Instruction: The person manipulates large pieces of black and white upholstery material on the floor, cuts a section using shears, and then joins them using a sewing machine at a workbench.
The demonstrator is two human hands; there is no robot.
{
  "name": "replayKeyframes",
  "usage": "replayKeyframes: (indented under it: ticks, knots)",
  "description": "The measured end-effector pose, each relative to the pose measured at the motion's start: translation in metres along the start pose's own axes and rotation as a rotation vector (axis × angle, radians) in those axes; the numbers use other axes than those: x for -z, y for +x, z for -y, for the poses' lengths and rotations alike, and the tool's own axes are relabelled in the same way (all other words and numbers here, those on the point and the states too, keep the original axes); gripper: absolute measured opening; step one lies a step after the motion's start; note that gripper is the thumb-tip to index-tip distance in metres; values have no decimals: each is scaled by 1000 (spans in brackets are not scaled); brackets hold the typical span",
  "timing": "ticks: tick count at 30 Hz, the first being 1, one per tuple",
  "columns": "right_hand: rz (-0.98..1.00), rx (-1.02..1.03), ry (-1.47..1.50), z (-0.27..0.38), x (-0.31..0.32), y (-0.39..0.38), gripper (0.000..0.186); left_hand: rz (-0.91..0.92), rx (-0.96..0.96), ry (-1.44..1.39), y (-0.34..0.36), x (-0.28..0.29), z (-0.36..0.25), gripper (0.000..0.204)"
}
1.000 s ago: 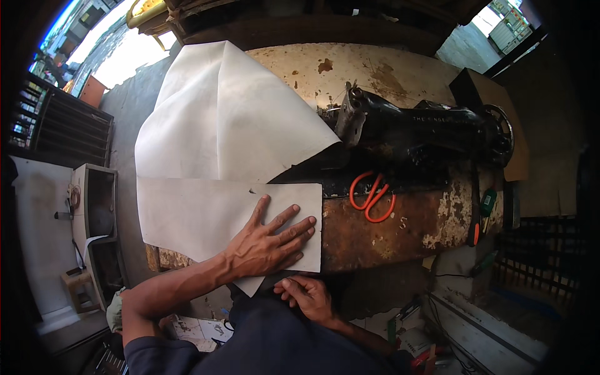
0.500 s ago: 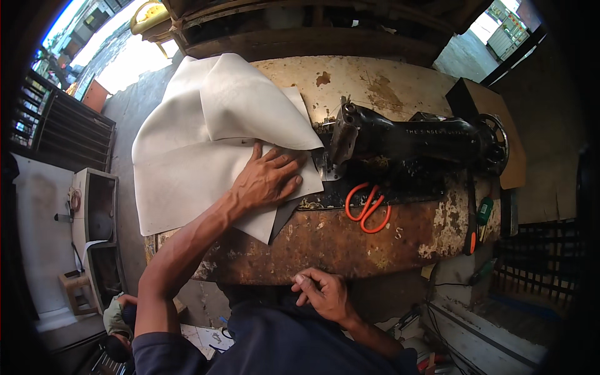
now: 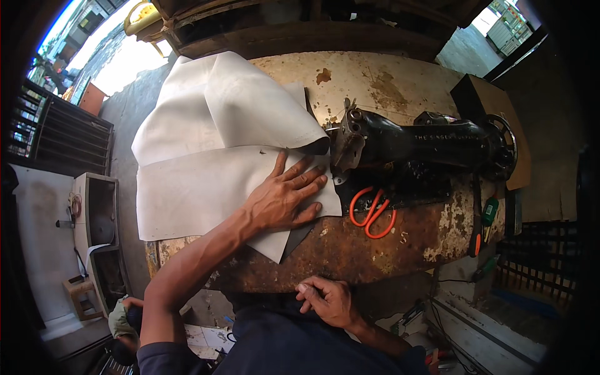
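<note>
My left hand lies flat on a large white sheet of leather-like material, its fingers spread toward the head of a black sewing machine. The sheet is folded over at the back, and its right edge reaches the needle end, where the needle is hidden. A dark layer shows beneath the sheet's near corner. In front of the table's near edge, my right hand is held with fingers curled in and nothing visible in them. Orange-handled scissors lie beside the machine bed.
The worn table has peeling paint. At its right end are a green-handled tool and a brown board. A wooden frame stands behind. Low on the left, another person is partly visible.
My left hand has slid right and a little nearer, its fingers wider apart, and the white sheet has shifted with it. My right hand stays almost where it was. The view has shifted slightly.
</note>
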State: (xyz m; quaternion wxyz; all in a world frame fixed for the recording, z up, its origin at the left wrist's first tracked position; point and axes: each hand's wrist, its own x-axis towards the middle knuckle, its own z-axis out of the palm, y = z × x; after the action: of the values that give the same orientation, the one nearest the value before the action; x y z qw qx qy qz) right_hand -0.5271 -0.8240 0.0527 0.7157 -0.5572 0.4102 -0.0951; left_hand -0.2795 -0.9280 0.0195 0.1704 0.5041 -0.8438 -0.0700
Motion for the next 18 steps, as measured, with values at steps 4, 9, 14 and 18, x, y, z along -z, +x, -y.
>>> replayKeyframes:
  ticks: [4,9,14,18]
  knots:
    - [1,-19,1,-2,-2,2,25,121,61,-68,17,9,14,56]
    - [4,-21,33,-6,0,1,24,47,-48,-97,-3,-5,-13,59]
    - [131,-106,63,4,10,3,23,55,-65,-33,9,0,-7,58]
    - [36,110,-192,45,49,20,19,50,-80,-2,10,-2,3,57]
